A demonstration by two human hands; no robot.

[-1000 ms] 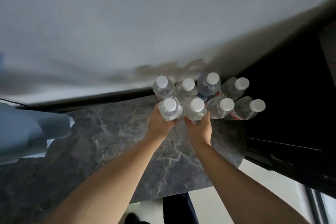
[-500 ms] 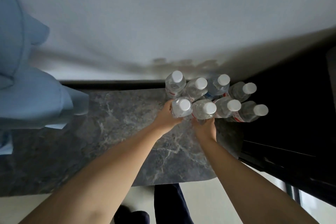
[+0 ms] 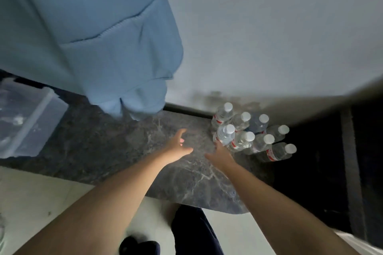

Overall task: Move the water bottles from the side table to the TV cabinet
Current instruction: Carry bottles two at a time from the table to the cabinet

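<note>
Left hand open, empty, mid-frame; right hand open, fingertips at water bottles clustered right on TV cabinet.

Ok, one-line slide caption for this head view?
Both hands, left and right, open beside eight capped water bottles clustered on a dark marble top.

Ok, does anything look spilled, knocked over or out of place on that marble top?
Nothing stands out. The eight water bottles stand capped and bunched at the right end of the marble top, with no spill showing. Both the left hand and the right hand are open and hold nothing.
</note>
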